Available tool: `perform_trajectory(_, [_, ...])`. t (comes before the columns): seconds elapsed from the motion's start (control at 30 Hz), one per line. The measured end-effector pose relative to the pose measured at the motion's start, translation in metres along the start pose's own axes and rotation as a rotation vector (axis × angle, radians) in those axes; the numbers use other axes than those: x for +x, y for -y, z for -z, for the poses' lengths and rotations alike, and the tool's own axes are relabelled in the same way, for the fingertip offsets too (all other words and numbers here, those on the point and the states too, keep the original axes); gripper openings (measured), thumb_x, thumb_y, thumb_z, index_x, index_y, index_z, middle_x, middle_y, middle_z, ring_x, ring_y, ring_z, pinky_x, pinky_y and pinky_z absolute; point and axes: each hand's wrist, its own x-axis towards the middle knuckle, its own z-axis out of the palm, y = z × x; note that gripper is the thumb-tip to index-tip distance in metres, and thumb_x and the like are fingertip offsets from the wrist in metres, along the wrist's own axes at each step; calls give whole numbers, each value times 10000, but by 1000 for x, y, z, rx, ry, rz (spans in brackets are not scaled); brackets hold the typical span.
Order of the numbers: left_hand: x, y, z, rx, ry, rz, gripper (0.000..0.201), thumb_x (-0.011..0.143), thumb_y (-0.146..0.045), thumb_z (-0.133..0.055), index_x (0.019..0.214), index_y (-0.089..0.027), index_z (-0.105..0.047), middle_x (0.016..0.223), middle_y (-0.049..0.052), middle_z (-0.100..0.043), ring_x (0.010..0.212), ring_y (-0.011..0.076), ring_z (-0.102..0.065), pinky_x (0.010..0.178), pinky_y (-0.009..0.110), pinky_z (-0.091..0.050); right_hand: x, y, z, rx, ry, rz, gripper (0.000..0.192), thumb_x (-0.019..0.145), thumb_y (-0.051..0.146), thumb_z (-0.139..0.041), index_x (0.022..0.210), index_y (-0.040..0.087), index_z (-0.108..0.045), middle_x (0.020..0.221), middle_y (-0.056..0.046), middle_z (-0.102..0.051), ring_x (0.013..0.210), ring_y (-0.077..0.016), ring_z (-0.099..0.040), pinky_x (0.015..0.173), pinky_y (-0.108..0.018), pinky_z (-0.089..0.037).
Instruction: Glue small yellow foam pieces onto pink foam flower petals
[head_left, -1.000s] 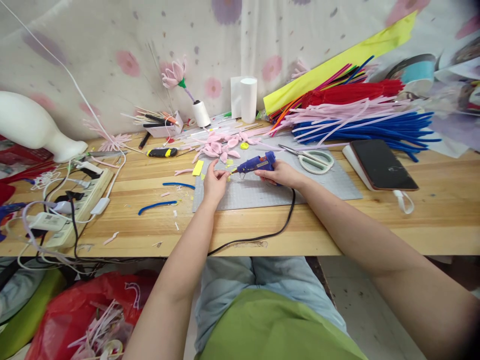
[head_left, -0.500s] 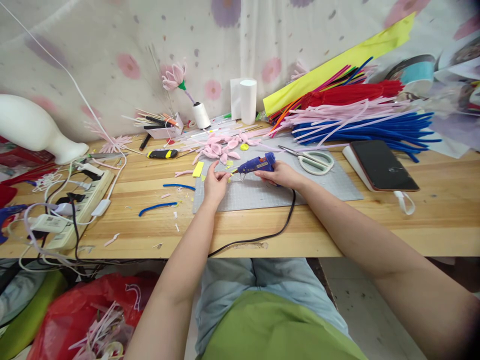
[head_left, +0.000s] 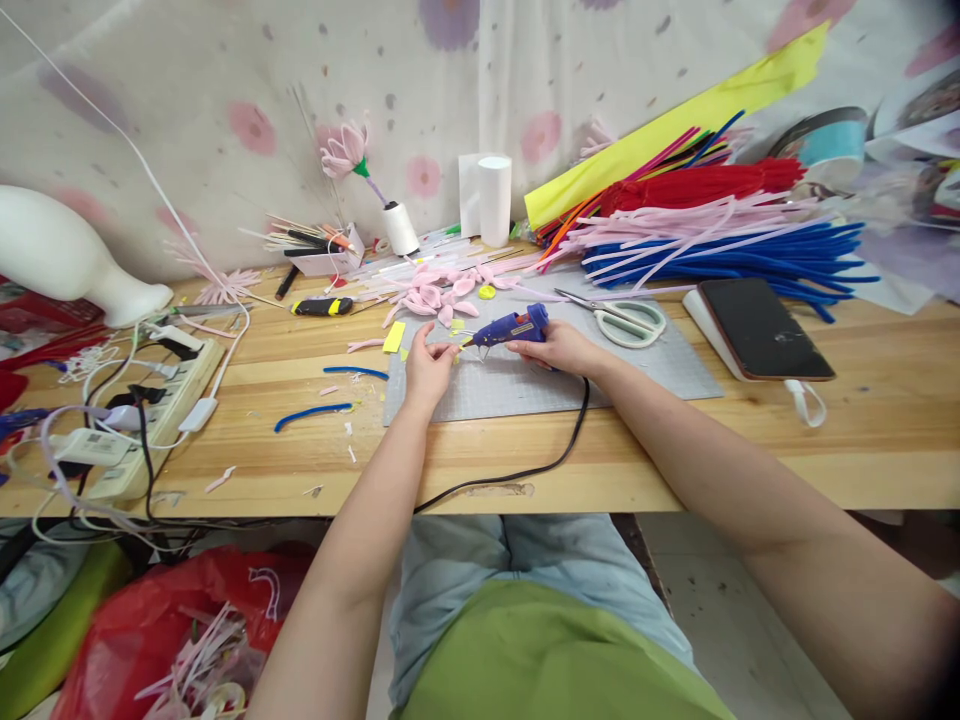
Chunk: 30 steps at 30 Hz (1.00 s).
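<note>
While you work over the mat [head_left: 525,390], glue gun [head_left: 511,327]: just above it, nozzle at your left hand [head_left: 430,370].
Gun's feel: probably light and stiff; hold by the handle, since the nozzle is likely hot.
Right hand [head_left: 561,348]: wrapped round the handle.
Left hand: finger and thumb pinched, seemingly on a yellow scrap [head_left: 463,343], probably flimsy, best held by its edge.
Counts: one glue gun, one scissors [head_left: 631,323], one phone [head_left: 772,328], two blue pieces [head_left: 313,412] on the worktop [head_left: 262,455]; pink petals [head_left: 431,297] too bunched to count.

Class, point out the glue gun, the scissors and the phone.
Glue gun [head_left: 504,329]: head view, on its blue body.
Scissors [head_left: 601,310]: head view, where blades meet handles.
Phone [head_left: 766,328]: head view, on its dark screen.
</note>
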Motion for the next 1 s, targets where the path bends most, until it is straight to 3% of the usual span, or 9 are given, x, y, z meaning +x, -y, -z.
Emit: perform_trajectory(1.0, [2, 1, -1, 14, 2, 25, 585, 694, -173, -657, 1239, -169, -448, 736, 11, -667, 662, 136, -626, 753, 308, -501, -1, 3, 0, 18, -19, -30, 381, 693, 544, -624, 643, 179, -524, 485, 29, -495, 448, -93, -439, 484, -258, -356])
